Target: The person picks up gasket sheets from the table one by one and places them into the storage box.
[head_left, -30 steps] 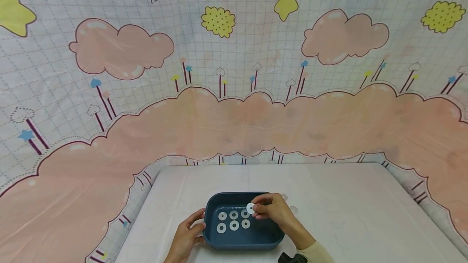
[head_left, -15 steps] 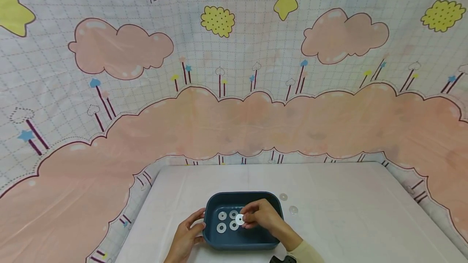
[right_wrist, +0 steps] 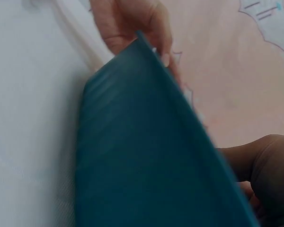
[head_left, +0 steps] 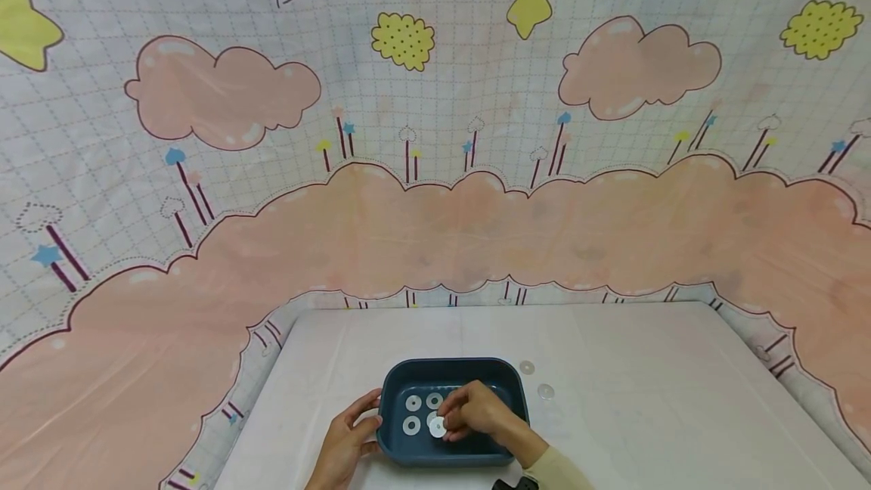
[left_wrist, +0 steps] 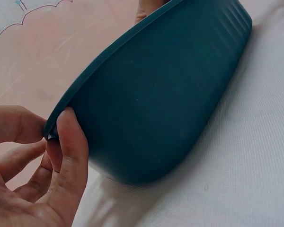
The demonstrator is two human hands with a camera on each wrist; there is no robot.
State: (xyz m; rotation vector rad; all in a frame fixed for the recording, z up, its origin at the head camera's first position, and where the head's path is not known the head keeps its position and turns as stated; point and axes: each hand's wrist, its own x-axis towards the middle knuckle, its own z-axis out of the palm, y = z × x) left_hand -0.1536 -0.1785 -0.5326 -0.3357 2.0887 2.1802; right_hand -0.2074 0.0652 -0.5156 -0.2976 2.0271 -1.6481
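Both wrist views show mostly the blue tub (left_wrist: 165,90), its inside hidden. From the head view, the right hand (head_left: 476,416) reaches into the tub, fingertips pinching a white ring (head_left: 438,426) at their left, above other rings (head_left: 412,403). The left hand (head_left: 348,437) grips the tub's left rim, thumb against the wall.

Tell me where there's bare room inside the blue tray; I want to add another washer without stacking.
The blue tray is bare along its far wall and near-left corner. The middle is crowded: washers lie in rows, and the right hand pinches a white washer over them. The left hand grips the left rim.
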